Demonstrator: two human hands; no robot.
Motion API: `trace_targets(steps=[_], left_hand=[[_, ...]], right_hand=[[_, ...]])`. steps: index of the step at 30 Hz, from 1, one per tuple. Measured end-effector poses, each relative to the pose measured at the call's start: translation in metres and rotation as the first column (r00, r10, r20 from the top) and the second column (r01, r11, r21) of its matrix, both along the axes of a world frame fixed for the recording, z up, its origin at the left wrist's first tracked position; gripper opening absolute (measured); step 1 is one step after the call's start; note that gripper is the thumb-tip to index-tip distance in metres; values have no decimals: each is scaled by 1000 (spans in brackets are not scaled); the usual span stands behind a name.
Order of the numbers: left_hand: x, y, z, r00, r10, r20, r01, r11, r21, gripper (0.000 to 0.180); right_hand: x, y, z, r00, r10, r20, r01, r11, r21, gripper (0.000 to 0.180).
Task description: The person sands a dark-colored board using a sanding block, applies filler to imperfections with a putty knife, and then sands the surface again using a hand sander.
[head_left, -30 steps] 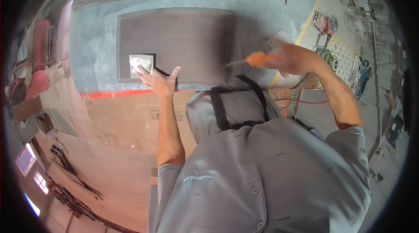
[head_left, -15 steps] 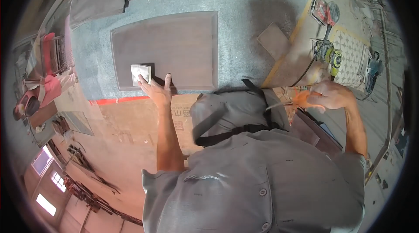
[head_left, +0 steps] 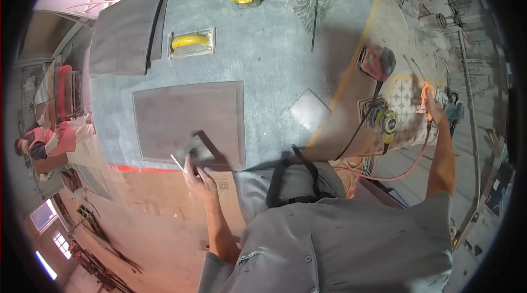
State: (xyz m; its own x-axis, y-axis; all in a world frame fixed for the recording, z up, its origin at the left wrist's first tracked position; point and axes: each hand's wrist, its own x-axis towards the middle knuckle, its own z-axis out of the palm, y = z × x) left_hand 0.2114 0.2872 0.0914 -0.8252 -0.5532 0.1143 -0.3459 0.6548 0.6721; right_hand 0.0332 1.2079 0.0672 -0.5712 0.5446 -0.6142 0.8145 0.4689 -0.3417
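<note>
Holding a square pad (head_left: 201,149) at its near edge, left hand (head_left: 201,181); fingers part-curled, fingertips over the pad's face, exact grip hard to read. Pad tilted above the near part of a brown panel (head_left: 186,117), shadow beneath; cannot tell whether its lower edge touches.

Right hand (head_left: 433,109) well off to the right, fingers closed round an orange air gun (head_left: 427,94), thin nozzle pointing away from the body, red hose (head_left: 407,169) trailing below. No contact with the panel on that side.

Panel lies flat on the blue-grey surface (head_left: 269,57), close to the near edge. Its face reads fairly even, no dust heaps visible; my judgement: well along with this piece, though the finish is too small to check. Whether any part is left to do, cannot tell. More dark panels (head_left: 126,40) stacked at upper left; finished or waiting, nothing shows which.

Nearby: yellow-handled block (head_left: 191,43) beyond the panel, pale square sheet (head_left: 308,110) to its right, red sander (head_left: 377,63) and yellow-green sander (head_left: 387,121) farther right, both unheld.
</note>
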Motion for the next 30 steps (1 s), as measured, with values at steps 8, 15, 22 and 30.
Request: trace_targets(steps=[8,15,22,30], left_hand=[[-63,49,-10,958,287,-12,-132,476,869,27],[-132,37,-42,886,455,92,-174,141,975,23],[-317,35,-3,990,-128,63,78,853,516,37],[-499,71,-8,673,-725,148,737,675,-43,131]], right_hand=[[-132,-293,39,477,409,-778,-239,912,333,30],[-269,-536,5,293,573,-766,-727,653,210,96],[-402,-614,-16,150,873,-464,-822,371,432,126],[-422,-608,14,-136,832,-538,-979,-28,204,100]])
